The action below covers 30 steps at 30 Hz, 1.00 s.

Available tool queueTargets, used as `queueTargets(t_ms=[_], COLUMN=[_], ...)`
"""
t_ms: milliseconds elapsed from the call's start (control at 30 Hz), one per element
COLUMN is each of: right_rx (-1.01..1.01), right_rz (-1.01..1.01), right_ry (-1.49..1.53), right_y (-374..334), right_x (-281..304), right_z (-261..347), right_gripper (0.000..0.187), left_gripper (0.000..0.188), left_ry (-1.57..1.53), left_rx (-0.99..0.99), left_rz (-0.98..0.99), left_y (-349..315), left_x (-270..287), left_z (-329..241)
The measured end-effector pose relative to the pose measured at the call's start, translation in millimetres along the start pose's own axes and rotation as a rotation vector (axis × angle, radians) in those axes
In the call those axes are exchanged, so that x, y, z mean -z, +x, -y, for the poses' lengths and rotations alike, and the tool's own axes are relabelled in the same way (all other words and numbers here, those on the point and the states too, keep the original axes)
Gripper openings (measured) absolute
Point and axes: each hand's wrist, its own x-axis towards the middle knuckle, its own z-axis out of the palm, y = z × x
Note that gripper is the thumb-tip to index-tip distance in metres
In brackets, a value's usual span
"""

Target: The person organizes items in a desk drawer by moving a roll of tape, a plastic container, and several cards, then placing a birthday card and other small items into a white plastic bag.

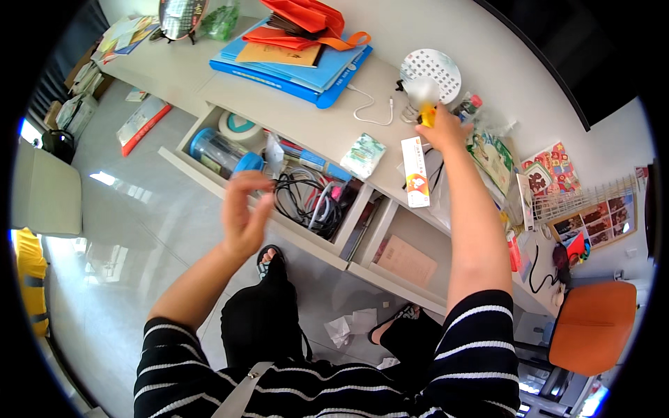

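My right hand (446, 132) reaches over the desk and is closed on a small yellow object (428, 115). A pale, blurred part stands above the yellow one, and its kind is unclear. Right behind it stands a round white plaque (433, 68) with dark characters. A long white and orange box (416, 173) lies on the desk below that hand. My left hand (245, 214) hovers by the front of the open left drawer (180, 166), its loosely bent fingers apart and nothing in them. In this drawer are tangled black cables (306, 202), a blue-lidded clear jar (217, 153) and a roll of tape (240, 128).
A second open drawer (435, 244) holds a pinkish booklet (405, 260). Blue folders (300, 66) bear an orange bag (306, 21). A patterned square packet (363, 156) and a white cable (373, 111) lie on the desk. An orange chair (592, 324) stands right; crumpled paper (350, 326) lies on the floor.
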Motion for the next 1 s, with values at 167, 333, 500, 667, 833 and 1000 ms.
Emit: queueTargets(t_ms=[167, 333, 500, 667, 833, 1000], right_rx=[-0.057, 0.208, 0.634, 0.7, 0.654, 0.588], right_rz=[-0.417, -0.303, -0.188, -0.305, 0.0, 0.201], right_ry=[0.441, 1.186, 0.917, 0.771, 0.78, 0.686], right_y=[-22.3, -131.9, -199.5, -197.6, -210.1, -236.2], right_x=[16.4, 77.9, 59.2, 36.9, 26.4, 28.9], right_z=[-40.6, 2.2, 98.1, 106.5, 50.8, 13.0], right_gripper=[0.082, 0.081, 0.078, 0.07, 0.064, 0.063], left_gripper=[0.02, 0.047, 0.06, 0.046, 0.062, 0.058], left_ry=[-0.153, -0.514, -1.12, 0.007, 1.18, 1.135], left_rx=[0.298, 0.742, 0.877, 0.942, 0.472, 0.349], left_rz=[0.255, 0.383, 0.31, 0.28, 0.818, 0.899], left_y=[9.2, 8.1, 35.3, 62.9, 53.4, 42.9], left_x=[-40.7, -47.3, -56.4, -28.5, -12.9, -40.2], left_z=[-10.7, -11.7, -34.1, 9.3, 49.6, 64.4])
